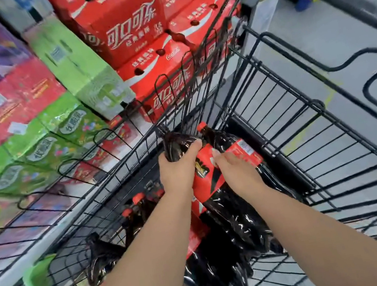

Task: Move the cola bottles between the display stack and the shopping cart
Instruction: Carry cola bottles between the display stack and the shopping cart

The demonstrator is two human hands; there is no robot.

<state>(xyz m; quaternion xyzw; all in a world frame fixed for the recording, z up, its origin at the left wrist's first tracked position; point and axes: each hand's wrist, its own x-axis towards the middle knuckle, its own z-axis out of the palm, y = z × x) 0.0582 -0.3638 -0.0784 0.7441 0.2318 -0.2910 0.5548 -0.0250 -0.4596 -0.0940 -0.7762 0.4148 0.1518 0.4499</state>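
Hands are both clamped on the cola bottle pack (pixel 217 188): your left hand (pixel 178 169) wraps a dark bottle shoulder and your right hand (pixel 236 172) curls over the red label. The pack sits tilted inside the shopping cart (pixel 320 105) with its caps pointing far. Loose bottles (pixel 140 205) lie near-left, and the red display stack (pixel 133 27) is beyond.

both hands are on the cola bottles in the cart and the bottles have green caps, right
Not quite: the caps are red, not green. The head view shows a red cap on the cola bottles, with the left hand and the right hand both on them inside the shopping cart.
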